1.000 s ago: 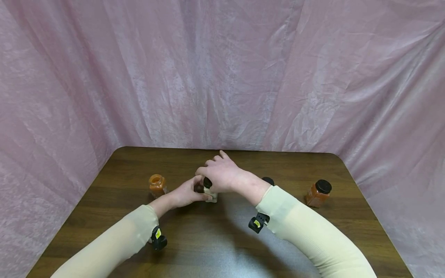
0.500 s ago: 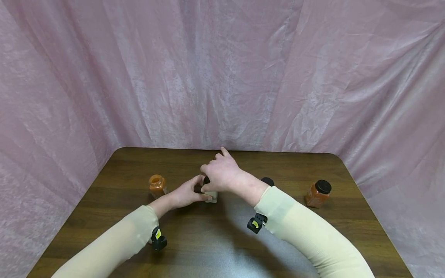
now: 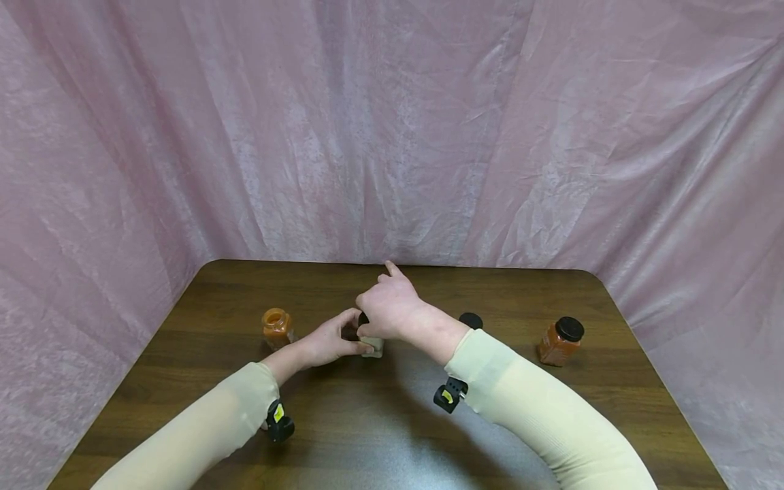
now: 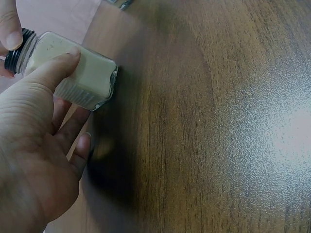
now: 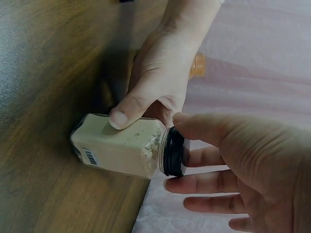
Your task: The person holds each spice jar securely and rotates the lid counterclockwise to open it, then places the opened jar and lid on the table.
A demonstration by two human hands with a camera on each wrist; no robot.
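Cream-filled spice jar (image 5: pixel 121 148) stands at centre of the brown table (image 3: pixel 380 435), mid-frame in the head view. Left hand (image 3: pixel 327 340) wraps its body, thumb across the glass. Right hand (image 3: pixel 388 309) pinches the black cap (image 5: pixel 174 151) with thumb and fingers; index points away. Judgement: twist from the cap only, brace the base firmly against the wood, keep the jar upright. Two orange jars (image 3: pixel 277 327) (image 3: pixel 560 340) stand well apart.
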